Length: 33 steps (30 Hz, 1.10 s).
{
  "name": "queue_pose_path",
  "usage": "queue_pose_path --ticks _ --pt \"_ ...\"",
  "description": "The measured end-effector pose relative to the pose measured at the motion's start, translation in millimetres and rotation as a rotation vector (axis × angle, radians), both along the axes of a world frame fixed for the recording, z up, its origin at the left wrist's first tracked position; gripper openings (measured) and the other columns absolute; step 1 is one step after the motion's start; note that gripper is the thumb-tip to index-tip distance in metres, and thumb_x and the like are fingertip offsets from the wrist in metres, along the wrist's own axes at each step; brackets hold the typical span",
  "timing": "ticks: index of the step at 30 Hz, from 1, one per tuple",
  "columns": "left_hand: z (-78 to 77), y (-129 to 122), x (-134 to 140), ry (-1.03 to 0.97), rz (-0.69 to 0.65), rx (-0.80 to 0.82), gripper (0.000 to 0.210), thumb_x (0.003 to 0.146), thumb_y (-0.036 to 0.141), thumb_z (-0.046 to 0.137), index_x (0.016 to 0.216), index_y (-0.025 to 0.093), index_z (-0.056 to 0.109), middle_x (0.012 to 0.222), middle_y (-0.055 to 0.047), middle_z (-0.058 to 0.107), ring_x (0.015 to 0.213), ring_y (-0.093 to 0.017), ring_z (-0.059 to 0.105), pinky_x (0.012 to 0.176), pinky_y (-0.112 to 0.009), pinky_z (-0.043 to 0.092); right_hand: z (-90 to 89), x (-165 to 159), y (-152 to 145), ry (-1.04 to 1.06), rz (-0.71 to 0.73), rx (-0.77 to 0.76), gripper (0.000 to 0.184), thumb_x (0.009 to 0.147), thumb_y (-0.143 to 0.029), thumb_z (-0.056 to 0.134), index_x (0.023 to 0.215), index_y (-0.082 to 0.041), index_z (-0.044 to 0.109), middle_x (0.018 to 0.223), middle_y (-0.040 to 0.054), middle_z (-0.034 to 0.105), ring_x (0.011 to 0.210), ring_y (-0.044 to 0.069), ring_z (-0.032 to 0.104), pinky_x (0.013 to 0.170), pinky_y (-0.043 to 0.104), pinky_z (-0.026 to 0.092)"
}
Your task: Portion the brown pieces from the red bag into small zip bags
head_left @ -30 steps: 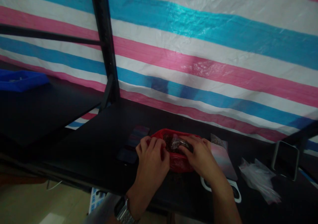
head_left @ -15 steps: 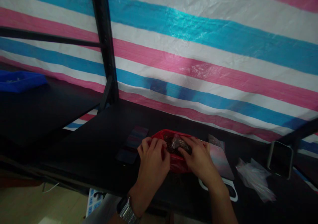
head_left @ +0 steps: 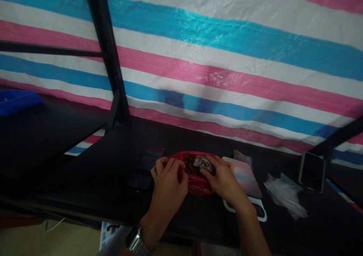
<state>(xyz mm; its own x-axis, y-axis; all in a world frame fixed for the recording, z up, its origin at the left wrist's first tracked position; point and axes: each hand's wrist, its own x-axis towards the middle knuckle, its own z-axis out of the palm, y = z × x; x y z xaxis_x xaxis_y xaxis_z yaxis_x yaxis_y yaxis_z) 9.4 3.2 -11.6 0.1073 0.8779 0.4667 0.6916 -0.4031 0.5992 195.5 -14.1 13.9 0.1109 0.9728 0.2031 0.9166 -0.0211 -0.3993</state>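
A red plastic bag (head_left: 200, 186) lies open on the black table, with small dark brown pieces (head_left: 190, 167) inside. My left hand (head_left: 170, 178) is closed on the bag's left rim, fingers curled over the edge. At the bag's right side, my right hand (head_left: 224, 178) has its thumb and fingers around a small clear plastic bag (head_left: 203, 162) in the opening. Brown pieces seem to be in this small bag, though its lower part is hidden. Just right of my right hand sits a white scale (head_left: 262, 215) with a shiny plate (head_left: 246, 176).
Behind the scale lies a filled small clear bag (head_left: 241, 157). A pile of clear plastic bags (head_left: 285, 195) is further right, near an upright phone (head_left: 312, 172). Dark flat objects (head_left: 141, 176) lie left. A blue tray (head_left: 18, 101) and black frame post (head_left: 109, 55) stand farther left.
The view has shifted slightly, so the table things appear further left. Both hands remain at the red bag, with only slight finger movement around the small clear bag.
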Motion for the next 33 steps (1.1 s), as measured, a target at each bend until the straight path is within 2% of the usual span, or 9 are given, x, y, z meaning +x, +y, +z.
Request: queue_pose_path --ticks 11,24,33 --pt "4.4 -1.2 -2.8 -0.084 -0.055 0.120 0.023 0.094 0.007 0.058 0.097 0.026 0.070 0.101 -0.004 0.080 0.114 -0.033 0.053 0.098 -0.048 0.041 4.8 -3.1 1.5 0.043 0.043 0.072 0.034 0.100 -0.025 0.066 0.133 -0.028 0.075 0.130 0.0099 0.076 0.126 0.031 0.065 0.106 0.046 0.039" --pt "3.6 -0.1 -1.3 -0.101 -0.066 0.183 0.022 0.093 0.006 0.058 0.095 0.025 0.069 0.096 -0.004 0.079 0.111 -0.033 0.051 0.096 -0.047 0.042 5.9 -1.4 -1.5 -0.010 0.013 0.075 0.040 0.098 -0.022 0.068 0.137 -0.026 0.073 0.135 0.0107 0.073 0.128 0.031 0.064 0.107 0.047 0.040" --pt "4.2 -0.7 -2.9 -0.100 -0.066 0.157 0.023 0.093 0.004 0.059 0.095 0.025 0.069 0.098 -0.003 0.079 0.110 -0.032 0.052 0.096 -0.047 0.041 6.9 -1.9 -2.1 -0.006 0.018 0.080 0.039 0.097 -0.020 0.068 0.135 -0.026 0.075 0.134 0.0127 0.075 0.128 0.034 0.064 0.106 0.049 0.041"
